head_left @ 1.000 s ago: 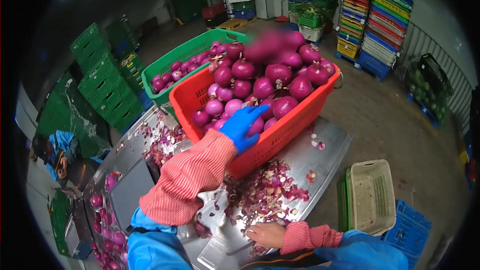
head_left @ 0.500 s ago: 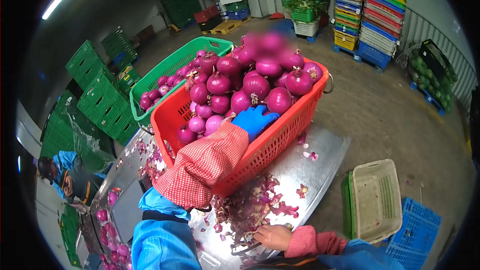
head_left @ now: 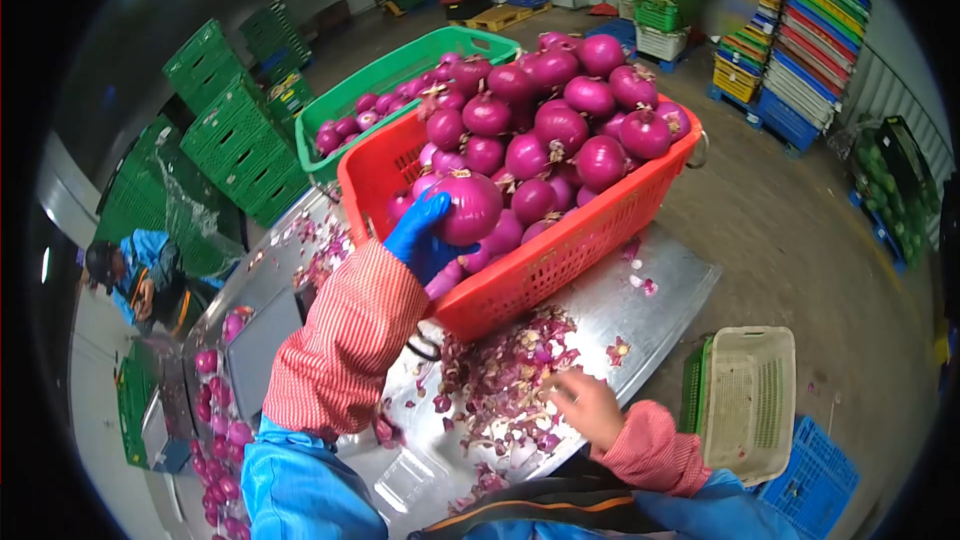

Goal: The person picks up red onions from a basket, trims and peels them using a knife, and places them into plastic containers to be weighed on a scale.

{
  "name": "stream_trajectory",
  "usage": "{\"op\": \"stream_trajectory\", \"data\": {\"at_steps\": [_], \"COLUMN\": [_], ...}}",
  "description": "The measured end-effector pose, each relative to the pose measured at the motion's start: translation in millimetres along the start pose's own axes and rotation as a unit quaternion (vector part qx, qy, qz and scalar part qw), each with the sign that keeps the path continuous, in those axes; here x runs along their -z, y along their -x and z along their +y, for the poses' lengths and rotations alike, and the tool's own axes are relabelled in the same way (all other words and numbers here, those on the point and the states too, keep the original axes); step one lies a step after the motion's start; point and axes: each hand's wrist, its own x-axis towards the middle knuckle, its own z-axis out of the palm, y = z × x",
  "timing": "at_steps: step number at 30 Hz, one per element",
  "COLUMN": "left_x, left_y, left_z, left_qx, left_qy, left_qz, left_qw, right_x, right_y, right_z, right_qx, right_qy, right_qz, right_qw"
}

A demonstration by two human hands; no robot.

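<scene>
My left hand [head_left: 418, 235], in a blue glove, is wrapped round a large red onion [head_left: 470, 208]. It holds the onion at the near left corner of a red crate [head_left: 540, 285], which is heaped with red onions [head_left: 561, 128]. My bare right hand [head_left: 590, 408] hovers over or just touches a pile of dry onion skins [head_left: 510, 365] in front of the crate. Its fingers point left, slightly bent and apart, and I see nothing in them. The pile lies on a metal table [head_left: 640, 290].
Behind the red crate stands a green crate [head_left: 312, 145] with more onions. Wrapped onions [head_left: 215, 440] lie at lower left, near a seated person [head_left: 140, 280]. An off-white crate [head_left: 748, 410] and a blue crate [head_left: 815, 480] are on the floor at right. Stacked crates [head_left: 815, 35] stand farther back.
My left hand has drawn back left from among the onions and now holds one. My right hand has moved up and right over the skins. The view has shifted.
</scene>
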Motion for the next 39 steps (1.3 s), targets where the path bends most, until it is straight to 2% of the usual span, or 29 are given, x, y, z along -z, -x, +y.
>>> {"op": "stream_trajectory", "data": {"at_steps": [1,2,3,4,6,10,14,15,19,22,23,25,27,31,34,38,39], "left_x": [-4.0,-12.1,-33.3,-26.5,-19.1,-26.0,-28.7,-26.0,-21.4,-29.3,-29.2,-28.4,-27.3,-41.0,-42.4,-43.9,-44.6], "left_y": [21.1,42.0,63.9,78.6,105.6,153.8,179.7,183.4,199.1,206.2,207.9,208.7,205.1,190.2,187.3,185.0,185.8], "left_z": [-1.9,-4.8,-9.0,-19.8,-49.7,-79.8,-97.9,-97.7,-109.4,-107.8,-107.6,-108.7,-118.5,-130.6,-137.2,-141.5,-142.3], "left_qx": [-0.015,-0.028,-0.045,-0.051,-0.102,-0.088,-0.079,-0.047,-0.035,-0.055,-0.071,-0.112,-0.086,-0.13,-0.149,-0.201,-0.192], "left_qy": [-0.028,-0.056,-0.043,-0.053,-0.115,-0.199,-0.165,-0.162,-0.165,-0.167,-0.181,-0.21,-0.261,-0.356,-0.504,-0.507,-0.482], "left_qz": [-0.022,-0.044,-0.059,-0.043,-0.018,-0.019,0.005,-0.013,-0.01,0.004,0.006,0.013,0.088,0.168,0.212,0.227,0.232], "left_qw": [0.999,0.997,0.996,0.996,0.988,0.976,0.983,0.986,0.986,0.984,0.981,0.971,0.957,0.91,0.824,0.807,0.823], "right_x": [5.0,14.1,24.8,32.5,42.5,37.8,22.2,18.9,6.9,7.3,13.5,14.2,8.6,6.3,0.6,-8.8,-11.5], "right_y": [-5.7,-13.8,-22.4,-29.6,-42.1,-52.1,-50.3,-50.1,-52.6,-53.7,-52.1,-50.2,-32.7,-29.1,-29.4,-31.9,-32.2], "right_z": [-5.5,-14.2,-23.1,-37.3,-71.1,-98.8,-100.8,-98.2,-77.9,-26.7,-11.7,-20.4,-39.5,-67.7,-74.8,-69.6,-63.9], "right_qx": [-0.088,-0.085,-0.044,-0.025,0.095,0.267,0.314,0.323,0.337,0.253,0.198,0.201,0.182,0.236,0.229,0.195,0.192], "right_qy": [-0.074,-0.097,-0.074,-0.057,-0.006,0.187,0.244,0.251,0.25,0.259,0.257,0.181,0.108,0.21,0.233,0.24,0.239], "right_qz": [0.023,0.039,0.05,0.062,0.096,0.087,0.055,0.051,0.05,0.032,0.056,0.066,0.037,0.039,0.045,0.057,0.058], "right_qw": [0.993,0.991,0.995,0.996,0.991,0.942,0.916,0.911,0.906,0.932,0.944,0.961,0.977,0.948,0.944,0.949,0.95]}}
